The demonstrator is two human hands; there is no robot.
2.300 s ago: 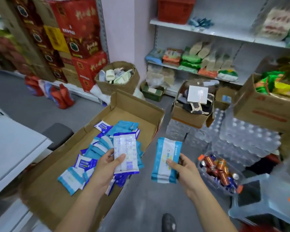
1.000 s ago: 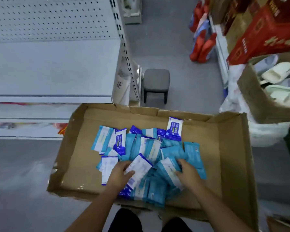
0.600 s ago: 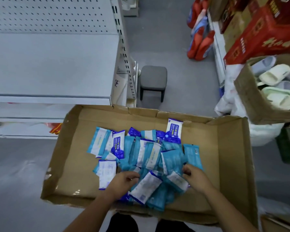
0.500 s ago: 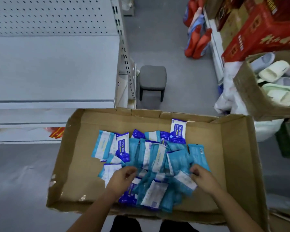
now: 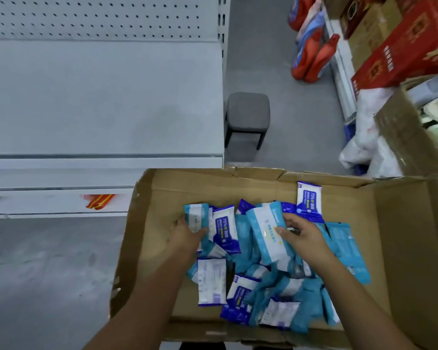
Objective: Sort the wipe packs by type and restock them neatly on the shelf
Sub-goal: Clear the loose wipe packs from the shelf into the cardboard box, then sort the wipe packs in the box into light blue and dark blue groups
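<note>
A shallow cardboard box [image 5: 162,188] on the floor holds several wipe packs, light blue ones and dark blue "75%" ones [image 5: 310,202], in a loose heap. My left hand [image 5: 185,234] grips a light blue pack [image 5: 196,214] at the heap's left edge. My right hand [image 5: 301,232] pinches a tilted light blue pack [image 5: 266,231] near the heap's middle. The white metal shelf [image 5: 99,97] stands bare at the upper left, just beyond the box.
A grey stool [image 5: 247,114] stands on the floor behind the box. Red and blue detergent bottles [image 5: 311,59] and red cartons [image 5: 400,54] line the right. A cardboard box of slippers [image 5: 402,132] and white bags [image 5: 364,137] sit at the right edge.
Both hands have moved from the near side of the heap toward its far side. The left now grips a pack at the left edge, the right has lifted a light blue pack.
</note>
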